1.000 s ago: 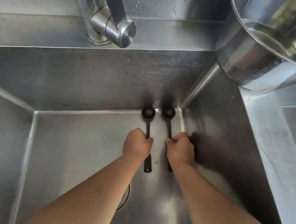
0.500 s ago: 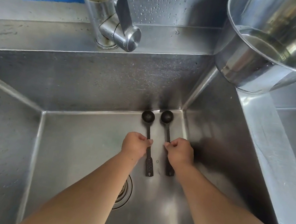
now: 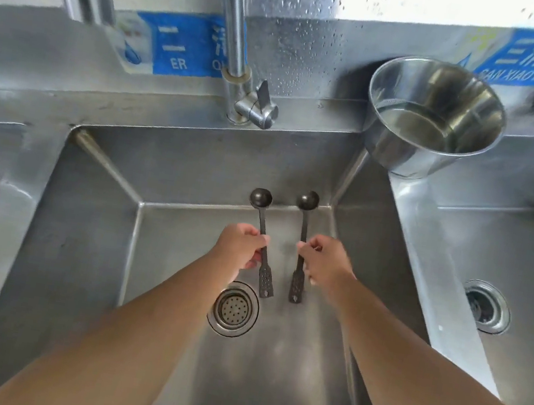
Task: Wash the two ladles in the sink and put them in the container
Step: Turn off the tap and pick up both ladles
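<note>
2 grips: left fingers [image 3: 255, 233] pinch left ladle [image 3: 265, 280], right fingers [image 3: 310, 246] right ladle [image 3: 297, 285].

The deep grey steel sink [image 3: 90, 217] looks brushed and dull, faintly scuffed. The round steel container [image 3: 404, 153] and the tall chrome tap [image 3: 234, 41] shine mirror-smooth. The left black ladle [image 3: 261, 198] and the right black ladle [image 3: 308, 200] look matt, like plastic

This is a commercial kitchen's dishwashing station. A deep stainless-steel sink basin [image 3: 88, 227] shares one welded steel unit with a second drained steel basin [image 3: 525, 275] on its right. On the water-spotted steel splashback [image 3: 318, 36] behind the tall chrome tap [image 3: 235, 59] are a blue printed label reading "ER" [image 3: 184, 48] and a blue label reading "SAN XIAO DU" [image 3: 529, 57].
</note>
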Demonstrator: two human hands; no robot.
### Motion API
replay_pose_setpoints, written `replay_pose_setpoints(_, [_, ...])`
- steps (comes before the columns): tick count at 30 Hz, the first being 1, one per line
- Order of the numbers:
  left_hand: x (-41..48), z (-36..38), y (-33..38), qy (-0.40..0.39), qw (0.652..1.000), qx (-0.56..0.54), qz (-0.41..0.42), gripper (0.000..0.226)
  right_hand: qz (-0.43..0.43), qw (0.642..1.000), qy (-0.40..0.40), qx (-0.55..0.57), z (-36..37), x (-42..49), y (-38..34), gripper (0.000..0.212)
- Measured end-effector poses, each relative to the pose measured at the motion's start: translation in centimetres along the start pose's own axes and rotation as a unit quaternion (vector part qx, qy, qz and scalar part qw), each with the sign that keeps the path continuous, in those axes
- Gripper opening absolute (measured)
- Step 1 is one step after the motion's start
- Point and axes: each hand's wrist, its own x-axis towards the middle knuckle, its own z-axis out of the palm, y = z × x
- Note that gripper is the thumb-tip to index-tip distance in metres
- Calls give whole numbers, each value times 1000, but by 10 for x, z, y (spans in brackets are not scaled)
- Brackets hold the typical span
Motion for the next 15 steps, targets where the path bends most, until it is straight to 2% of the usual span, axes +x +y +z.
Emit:
replay_pose_setpoints(4, [-43,-22,29,-8,1000,-16,10,1,-30,999,-31,0,-28,-49,-41,27])
replay_pose_setpoints(9, [-111,-49,56,31,998,-39,45,12,-70,996,-56,30,-61,-126,-91,16])
replay_pose_setpoints(11, [-140,-57,66,46,996,-44,57,6,-80,994,-58,42,-72,-158,-104,14])
replay_pose_setpoints(15, [-196,-74,81,60,994,-43,86,2,-112,990,-41,76,-85,-219,-118,20])
